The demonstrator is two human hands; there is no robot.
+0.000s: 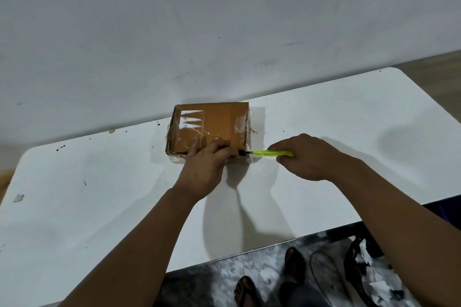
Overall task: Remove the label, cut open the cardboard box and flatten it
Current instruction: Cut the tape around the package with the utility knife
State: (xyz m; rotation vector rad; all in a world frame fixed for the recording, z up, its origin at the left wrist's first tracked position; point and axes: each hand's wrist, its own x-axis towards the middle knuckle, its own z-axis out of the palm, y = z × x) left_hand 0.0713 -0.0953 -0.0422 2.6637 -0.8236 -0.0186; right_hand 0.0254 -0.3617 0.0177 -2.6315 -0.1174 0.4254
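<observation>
A brown cardboard box [212, 124] lies flat on the white table [99, 207], close to the wall. Shiny clear tape covers parts of its top, with a small scrap of label near the left end. My left hand [207, 167] presses down on the box's near edge, fingers on its top. My right hand [306, 157] grips a yellow-green utility knife [272, 153] to the right of the box. The knife's dark tip touches the box's near right corner, just beside my left fingertips.
The white wall [224, 20] stands right behind the box. The table's near edge runs diagonally at lower right. Below it on the floor are my feet in sandals [294, 266], a cable and a black bag with paper scraps [371, 271].
</observation>
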